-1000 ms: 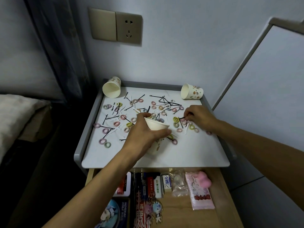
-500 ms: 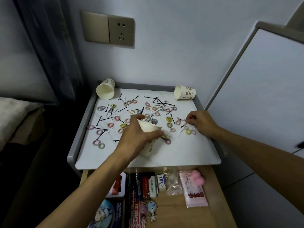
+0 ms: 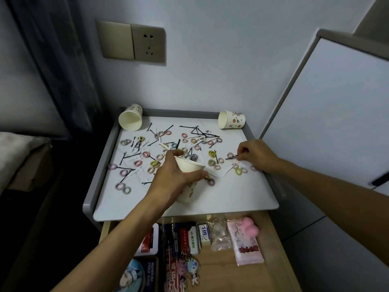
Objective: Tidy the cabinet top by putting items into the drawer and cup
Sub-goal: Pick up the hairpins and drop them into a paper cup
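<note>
On the smooth white desk (image 3: 231, 197), a tipped cup (image 3: 130, 120) of paper lies at 11 o'clock. Soft pastel hair rings (image 3: 154, 163) and thin black wire hairpins (image 3: 202, 132) lie scattered across the middle. The left hand (image 3: 174, 175) curls round a dotted paper cup (image 3: 189, 165) at the centre. At 3 o'clock the right hand (image 3: 255, 155) pinches one hairpin (image 3: 231, 158). The wooden drawer (image 3: 271, 239) stands open at 6 o'clock.

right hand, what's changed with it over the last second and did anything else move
The right hand slid slightly right, away from the paper cup, and now pinches a black hairpin by its end. The left hand still grips the paper cup in the same spot. The loose hair ties and the open drawer are unchanged.
</note>
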